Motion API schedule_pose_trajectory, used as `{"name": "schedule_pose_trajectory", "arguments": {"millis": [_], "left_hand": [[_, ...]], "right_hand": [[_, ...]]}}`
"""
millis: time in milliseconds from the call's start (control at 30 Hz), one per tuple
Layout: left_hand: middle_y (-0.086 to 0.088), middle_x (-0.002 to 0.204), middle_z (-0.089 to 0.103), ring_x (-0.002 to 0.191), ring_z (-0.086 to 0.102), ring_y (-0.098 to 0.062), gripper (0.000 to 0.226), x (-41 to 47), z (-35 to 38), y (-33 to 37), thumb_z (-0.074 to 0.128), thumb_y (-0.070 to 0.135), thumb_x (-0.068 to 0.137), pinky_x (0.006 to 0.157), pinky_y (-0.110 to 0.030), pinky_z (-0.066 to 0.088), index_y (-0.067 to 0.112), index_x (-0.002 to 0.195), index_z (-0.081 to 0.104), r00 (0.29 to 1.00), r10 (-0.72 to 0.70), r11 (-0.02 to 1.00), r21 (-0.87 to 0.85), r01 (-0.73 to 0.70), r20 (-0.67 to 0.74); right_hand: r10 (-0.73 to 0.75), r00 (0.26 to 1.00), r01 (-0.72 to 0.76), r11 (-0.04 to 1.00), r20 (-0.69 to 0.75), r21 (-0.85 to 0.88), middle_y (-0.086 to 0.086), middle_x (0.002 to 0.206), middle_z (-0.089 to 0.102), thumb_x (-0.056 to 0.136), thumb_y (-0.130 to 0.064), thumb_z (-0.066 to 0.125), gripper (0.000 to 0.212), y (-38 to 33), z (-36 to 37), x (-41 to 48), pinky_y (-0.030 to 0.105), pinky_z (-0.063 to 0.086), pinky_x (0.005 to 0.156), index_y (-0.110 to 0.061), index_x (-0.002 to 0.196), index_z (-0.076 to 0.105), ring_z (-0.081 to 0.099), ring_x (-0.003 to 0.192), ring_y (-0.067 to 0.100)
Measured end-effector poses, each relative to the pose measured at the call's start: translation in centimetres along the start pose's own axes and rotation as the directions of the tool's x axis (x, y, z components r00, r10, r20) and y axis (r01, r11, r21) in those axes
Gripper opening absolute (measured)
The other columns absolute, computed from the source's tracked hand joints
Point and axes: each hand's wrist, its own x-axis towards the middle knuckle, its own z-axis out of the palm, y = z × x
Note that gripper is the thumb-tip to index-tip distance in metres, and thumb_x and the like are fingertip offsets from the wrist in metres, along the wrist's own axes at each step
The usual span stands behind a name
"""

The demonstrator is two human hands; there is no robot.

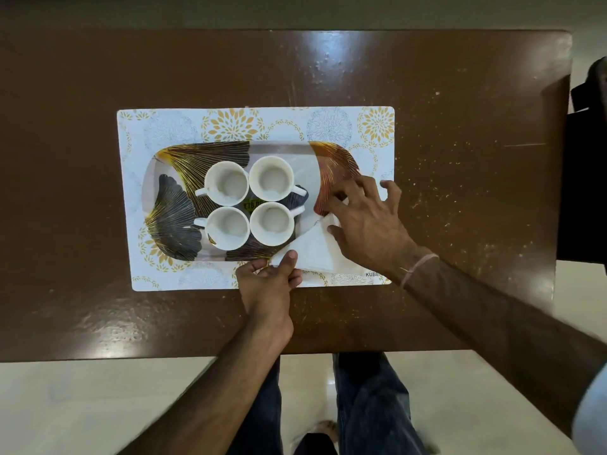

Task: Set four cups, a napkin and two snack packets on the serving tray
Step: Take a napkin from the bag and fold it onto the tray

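Nearest the viewer, the left hand (267, 284) pinches the near corner of the white paper napkin (313, 252) between thumb and fingers (290, 259), probably anchoring it while it is squared up. Beyond it, the right hand (368, 221) rests spread on the napkin's far edge, fingers open and pressing, not clenched. The napkin overlaps the near right rim of the leaf-printed serving tray (170, 218), partly on the floral placemat (295, 126), where "KUBE" can be read. Left of the napkin, 4 white cups (249, 203) sit in a tight square on the tray, around a price sticker, figures unclear. No snack packets show on the brown tabletop (460, 159).
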Motion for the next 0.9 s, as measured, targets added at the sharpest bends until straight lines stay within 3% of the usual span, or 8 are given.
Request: {"name": "schedule_pose_trajectory", "arguments": {"millis": [100,167,267,367,467,533,733,900], "left_hand": [[-0.008,0.1,0.066,0.081,0.067,-0.02,0.056,-0.9,-0.6,-0.2,0.085,0.027,0.078,0.072,-0.038,0.059,0.019,0.116,0.045,0.994,0.005,0.989,0.148,0.01,-0.105],[0.001,0.099,0.062,0.088,0.064,-0.019,0.041,-2.2,-1.4,-0.6,0.08,0.035,0.081,0.074,-0.034,0.055,0.03,0.105,0.047,0.977,0.188,0.927,0.347,-0.145,-0.096],[0.012,0.109,0.062,0.101,0.06,0.0,0.023,-4.4,-2.3,-1.3,0.069,0.029,0.088,0.086,-0.022,0.051,0.038,0.106,0.056,0.732,0.579,0.519,0.53,-0.67,0.359],[0.002,0.156,0.038,0.147,0.027,-0.009,0.06,-4.1,-2.0,-3.0,0.057,0.02,0.09,0.12,-0.028,0.026,0.017,0.148,0.041,0.472,0.471,0.102,0.485,-0.869,0.746],[-0.007,0.168,-0.005,0.154,-0.014,-0.017,0.083,-2.9,-1.4,-3.6,0.051,0.024,0.092,0.126,-0.042,0.004,0.007,0.159,0.007,0.53,0.304,-0.093,0.578,-0.81,0.792],[-0.008,0.167,-0.015,0.153,-0.02,-0.02,0.09,-2.3,-1.5,-3.8,0.052,0.031,0.09,0.126,-0.044,0.0,0.007,0.159,-0.001,0.565,0.249,-0.184,0.611,-0.77,0.786],[-0.007,0.168,-0.012,0.154,-0.015,-0.023,0.093,-2.5,-1.3,-3.6,0.052,0.04,0.088,0.126,-0.045,0.001,0.01,0.159,-0.001,0.583,0.252,-0.247,0.634,-0.733,0.772],[-0.011,0.147,0.051,0.136,0.045,-0.031,0.065,-4.2,2.5,-1.7,0.065,0.033,0.08,0.112,-0.05,0.037,0.013,0.14,0.05,0.451,0.486,-0.115,0.566,-0.816,0.749]], "right_hand": [[-0.006,0.997,0.01,0.998,-0.074,0.06,0.007,0.15,0.042,0.087,-0.033,0.063,0.045,-0.2,0.3,-1.1,0.062,0.014,0.114,-0.024,0.13,0.054,0.031,0.145,0.032],[-0.038,0.993,0.048,0.995,-0.115,0.087,0.008,0.154,0.041,0.09,-0.03,0.061,0.046,-0.5,0.7,-2.3,0.062,0.012,0.116,-0.022,0.135,0.053,0.029,0.149,0.031],[-0.121,0.99,0.128,0.988,-0.075,0.083,0.009,0.163,0.03,0.098,-0.034,0.044,0.052,-0.8,1.9,-4.4,0.063,0.005,0.119,-0.02,0.148,0.043,0.02,0.154,0.03],[-0.229,0.973,0.228,0.973,0.018,0.041,0.008,0.169,0.011,0.099,-0.04,0.034,0.064,-0.3,3.3,-5.5,0.066,0.002,0.119,-0.015,0.158,0.026,0.004,0.156,0.031],[-0.248,0.967,0.247,0.969,0.054,0.01,0.005,0.169,0.006,0.102,-0.043,0.029,0.064,0.0,4.2,-5.4,0.067,0.001,0.119,-0.015,0.159,0.019,-0.001,0.156,0.029],[-0.212,0.977,0.212,0.977,0.036,0.013,0.004,0.169,0.006,0.105,-0.042,0.024,0.061,0.5,4.4,-5.1,0.066,0.001,0.119,-0.016,0.16,0.018,-0.001,0.156,0.027],[-0.052,0.999,0.053,0.993,-0.01,0.105,0.001,0.17,-0.003,0.105,-0.047,0.016,0.061,2.8,3.5,-4.3,0.067,-0.002,0.119,-0.019,0.16,0.013,-0.009,0.156,0.024],[0.168,0.98,-0.113,0.91,-0.104,0.4,0.0,0.168,0.015,0.103,-0.05,0.026,0.056,4.2,1.5,-4.1,0.06,0.004,0.121,-0.026,0.153,0.035,0.014,0.155,0.021]]}}
